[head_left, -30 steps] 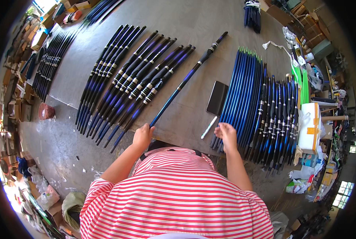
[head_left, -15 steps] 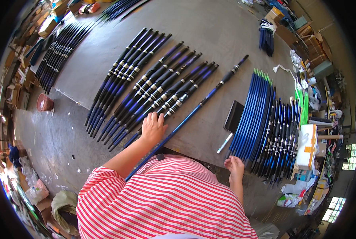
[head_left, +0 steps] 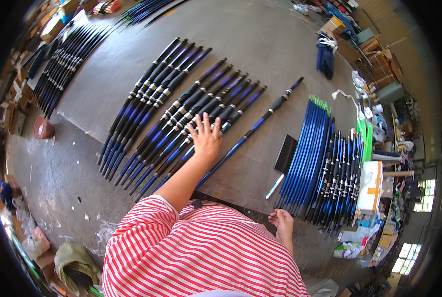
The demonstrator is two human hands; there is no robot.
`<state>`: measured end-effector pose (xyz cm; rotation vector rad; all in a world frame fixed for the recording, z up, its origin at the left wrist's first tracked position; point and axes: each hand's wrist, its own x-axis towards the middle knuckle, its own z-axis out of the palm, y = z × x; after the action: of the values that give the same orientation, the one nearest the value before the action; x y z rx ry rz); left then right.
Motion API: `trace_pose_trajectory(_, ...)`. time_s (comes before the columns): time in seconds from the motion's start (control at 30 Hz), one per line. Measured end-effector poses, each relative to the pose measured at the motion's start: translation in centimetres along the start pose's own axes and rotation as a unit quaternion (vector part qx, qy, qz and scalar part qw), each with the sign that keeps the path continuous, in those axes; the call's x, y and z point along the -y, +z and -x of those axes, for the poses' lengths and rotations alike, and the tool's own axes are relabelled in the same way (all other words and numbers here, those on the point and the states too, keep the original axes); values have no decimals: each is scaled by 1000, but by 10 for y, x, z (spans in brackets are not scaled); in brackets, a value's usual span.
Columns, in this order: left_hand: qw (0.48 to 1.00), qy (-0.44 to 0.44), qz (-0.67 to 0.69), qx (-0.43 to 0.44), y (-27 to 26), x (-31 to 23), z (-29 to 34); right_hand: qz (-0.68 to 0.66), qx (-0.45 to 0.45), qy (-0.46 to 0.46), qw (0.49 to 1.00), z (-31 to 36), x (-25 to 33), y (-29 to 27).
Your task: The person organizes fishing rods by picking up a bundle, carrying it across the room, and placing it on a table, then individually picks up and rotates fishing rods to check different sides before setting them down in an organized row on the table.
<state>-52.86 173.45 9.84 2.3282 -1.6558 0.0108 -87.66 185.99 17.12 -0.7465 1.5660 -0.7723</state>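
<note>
My left hand [head_left: 206,141] lies with fingers spread over the near rods of a bunch of black and purple fishing rods [head_left: 194,109], by their silver-ringed reel seats. To its right, a single blue and black fishing rod [head_left: 243,138] slants across the table, its lower end passing behind my left forearm. Close to the table's front edge, my right hand [head_left: 282,225] has its fingers curled in toward the thumb; anything in them is too small to make out. Just beyond it are the lower ends of slim blue rod sections [head_left: 300,158] with green tips.
Another fishing rod bunch [head_left: 151,89] lies left of the middle one, and more rods [head_left: 70,64] at far left. A phone-like black slab [head_left: 286,153] and white marker [head_left: 274,186] lie near the blue sections. Ringed dark rods [head_left: 336,178] and a white box [head_left: 370,185] stand farther right.
My left hand has moved forward onto the reel seats, its fingers spreading. The rods under it now lie closer to the middle bunch. My right hand stays low by the table edge.
</note>
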Motion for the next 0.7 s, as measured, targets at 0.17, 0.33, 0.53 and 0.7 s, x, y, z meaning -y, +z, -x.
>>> trace_pose_trajectory(0.17, 999, -31, -33, 5, 1, 13, -16, -19, -47, -14, 999, 10, -2, -22)
trace_pose_trajectory(0.33, 995, -56, -85, 3, -1, 21, -30, -15, -76, -24, 997, 12, -15, -47)
trace_pose_trajectory(0.53, 990, -42, -131, -12, 7, 21, -30, -20, -156, -74, 985, 13, -20, -83)
trace_pose_trajectory(0.7, 994, -13, -107, -20, 11, 29, -26, 226, -334, -198, 893, -11, -29, -132)
